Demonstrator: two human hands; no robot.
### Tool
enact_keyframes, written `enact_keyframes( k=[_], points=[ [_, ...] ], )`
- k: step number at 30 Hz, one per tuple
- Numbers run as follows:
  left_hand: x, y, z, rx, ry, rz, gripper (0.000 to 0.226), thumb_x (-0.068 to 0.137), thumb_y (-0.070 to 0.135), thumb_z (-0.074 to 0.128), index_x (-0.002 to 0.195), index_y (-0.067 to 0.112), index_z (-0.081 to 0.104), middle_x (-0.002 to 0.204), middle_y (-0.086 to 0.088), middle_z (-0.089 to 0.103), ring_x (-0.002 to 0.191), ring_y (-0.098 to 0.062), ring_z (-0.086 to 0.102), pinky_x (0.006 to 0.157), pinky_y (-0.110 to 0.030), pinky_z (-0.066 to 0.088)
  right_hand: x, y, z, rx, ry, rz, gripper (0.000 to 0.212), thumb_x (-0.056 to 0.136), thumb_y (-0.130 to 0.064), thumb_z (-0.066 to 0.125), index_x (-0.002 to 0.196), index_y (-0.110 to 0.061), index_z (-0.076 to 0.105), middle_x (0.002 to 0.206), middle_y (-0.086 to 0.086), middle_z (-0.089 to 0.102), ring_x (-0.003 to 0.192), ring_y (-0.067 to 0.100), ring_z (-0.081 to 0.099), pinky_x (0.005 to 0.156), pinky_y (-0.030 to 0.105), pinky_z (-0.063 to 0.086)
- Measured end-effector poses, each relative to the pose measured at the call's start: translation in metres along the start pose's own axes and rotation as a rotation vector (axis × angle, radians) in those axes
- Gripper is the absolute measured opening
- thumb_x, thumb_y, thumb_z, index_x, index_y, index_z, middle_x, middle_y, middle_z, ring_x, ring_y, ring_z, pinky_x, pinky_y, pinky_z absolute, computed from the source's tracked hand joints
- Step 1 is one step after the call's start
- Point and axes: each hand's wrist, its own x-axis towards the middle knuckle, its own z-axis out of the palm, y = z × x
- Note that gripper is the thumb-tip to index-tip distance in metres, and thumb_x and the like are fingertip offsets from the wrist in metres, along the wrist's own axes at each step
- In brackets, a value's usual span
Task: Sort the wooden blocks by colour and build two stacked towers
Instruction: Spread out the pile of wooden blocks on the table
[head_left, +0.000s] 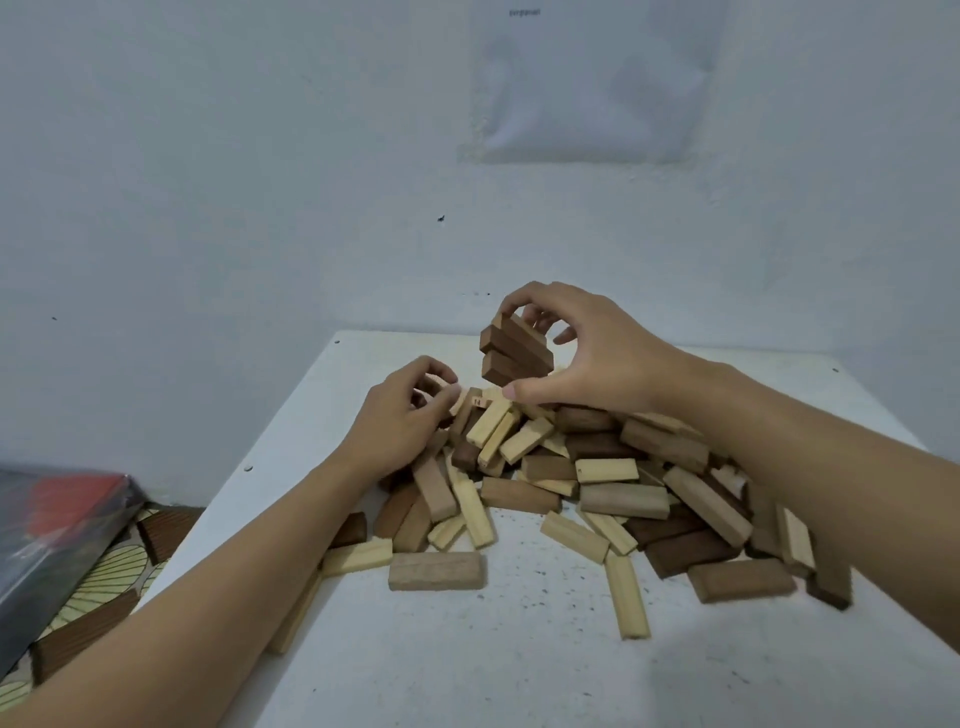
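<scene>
A loose pile of wooden blocks (582, 483), pale and dark brown mixed, covers the middle of the white table (493, 649). My right hand (587, 353) is raised above the pile's far side and grips a bundle of several dark brown blocks (514, 353) between fingers and thumb. My left hand (400, 415) rests on the pile's left edge with its fingers curled around a dark block (428, 392), mostly hidden by the fingers. Single blocks lie scattered toward the near edge, such as a mid-brown block (436, 570) and a pale block (628, 597).
The table stands against a white wall (260, 208) with a sheet of paper (592, 78) taped high up. To the left, below the table edge, lie a dark plastic-wrapped package (52, 530) and a leaf-patterned floor mat (109, 577).
</scene>
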Motion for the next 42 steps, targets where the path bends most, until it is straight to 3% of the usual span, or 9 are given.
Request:
enact_keyframes(
  k=[5, 10, 14, 22, 25, 31, 36, 38, 42],
  points=[
    [0.009, 0.004, 0.005, -0.013, -0.014, -0.022, 0.005, 0.100, 0.032, 0.061, 0.104, 0.030, 0.064, 0.095, 0.004, 0.068, 0.074, -0.003, 0.066, 0.077, -0.027, 0.054, -0.025, 0.020, -0.028, -0.149, -0.044, 0.113, 0.063, 0.056, -0.067, 0.071, 0.113, -0.049, 0.052, 0.109, -0.014, 0.053, 0.103, 0.007, 0.054, 0.094, 0.036, 0.048],
    [0.012, 0.009, -0.001, 0.093, -0.091, -0.035, 0.010, 0.100, 0.032, 0.062, 0.108, 0.026, 0.064, 0.097, 0.004, 0.067, 0.085, -0.013, 0.066, 0.073, -0.024, 0.049, -0.047, 0.043, -0.034, -0.238, -0.125, 0.185, 0.057, 0.069, -0.055, 0.079, 0.118, -0.050, 0.049, 0.111, -0.015, 0.050, 0.104, 0.005, 0.052, 0.083, 0.025, 0.043],
    [0.008, 0.012, -0.011, 0.137, -0.133, -0.039, 0.009, 0.098, 0.032, 0.065, 0.104, 0.026, 0.064, 0.099, 0.002, 0.065, 0.091, -0.019, 0.066, 0.075, -0.026, 0.050, -0.054, 0.046, -0.025, -0.245, -0.153, 0.193, 0.065, 0.075, -0.052, 0.078, 0.132, -0.046, 0.047, 0.119, -0.013, 0.051, 0.110, 0.009, 0.052, 0.093, 0.030, 0.045],
    [-0.025, 0.010, -0.045, 0.234, -0.190, 0.012, 0.011, 0.095, 0.044, 0.065, 0.104, 0.038, 0.065, 0.108, 0.010, 0.063, 0.110, -0.006, 0.061, 0.093, -0.038, 0.053, -0.071, 0.042, -0.013, -0.187, -0.122, 0.192, 0.083, 0.078, -0.064, 0.073, 0.149, -0.046, 0.034, 0.140, -0.020, 0.049, 0.126, 0.005, 0.046, 0.105, 0.029, 0.039],
    [-0.049, 0.010, -0.067, 0.328, -0.257, 0.008, 0.023, 0.091, 0.055, 0.059, 0.109, 0.042, 0.064, 0.113, 0.015, 0.061, 0.114, 0.002, 0.056, 0.095, -0.033, 0.050, -0.076, 0.035, -0.010, -0.172, -0.088, 0.183, 0.078, 0.080, -0.066, 0.068, 0.148, -0.046, 0.036, 0.140, -0.021, 0.048, 0.125, 0.003, 0.045, 0.104, 0.027, 0.038],
    [-0.104, -0.001, -0.107, 0.498, -0.280, 0.000, 0.038, 0.084, 0.074, 0.050, 0.116, 0.055, 0.058, 0.118, 0.025, 0.056, 0.101, -0.007, 0.061, 0.080, -0.022, 0.047, -0.081, 0.012, 0.006, -0.237, 0.021, 0.080, 0.056, 0.092, -0.058, 0.058, 0.142, -0.036, 0.049, 0.140, -0.017, 0.051, 0.128, 0.005, 0.044, 0.108, 0.036, 0.041],
    [-0.140, -0.008, -0.114, 0.581, -0.369, 0.011, 0.079, 0.071, 0.093, 0.047, 0.140, 0.055, 0.043, 0.136, 0.039, 0.042, 0.129, 0.010, 0.038, 0.104, -0.023, 0.039, -0.081, -0.020, 0.031, -0.281, 0.045, -0.080, 0.037, 0.098, -0.049, 0.056, 0.131, -0.034, 0.057, 0.129, -0.016, 0.056, 0.125, 0.006, 0.043, 0.108, 0.038, 0.037],
    [-0.147, -0.009, -0.110, 0.637, -0.362, 0.047, 0.085, 0.073, 0.092, 0.046, 0.146, 0.050, 0.040, 0.138, 0.035, 0.041, 0.132, 0.006, 0.034, 0.112, -0.026, 0.033, -0.079, -0.034, 0.046, -0.291, 0.016, -0.148, 0.031, 0.097, -0.049, 0.053, 0.123, -0.034, 0.062, 0.120, -0.015, 0.059, 0.119, 0.008, 0.048, 0.105, 0.041, 0.038],
    [-0.152, -0.006, -0.100, 0.577, -0.259, 0.074, 0.053, 0.084, 0.070, 0.059, 0.129, 0.043, 0.056, 0.116, 0.022, 0.053, 0.111, 0.000, 0.049, 0.095, -0.024, 0.042, -0.077, -0.055, 0.077, -0.418, -0.149, -0.236, 0.050, 0.091, -0.060, 0.031, 0.114, -0.030, 0.065, 0.105, -0.013, 0.056, 0.103, 0.010, 0.050, 0.096, 0.042, 0.039]
  ],
)
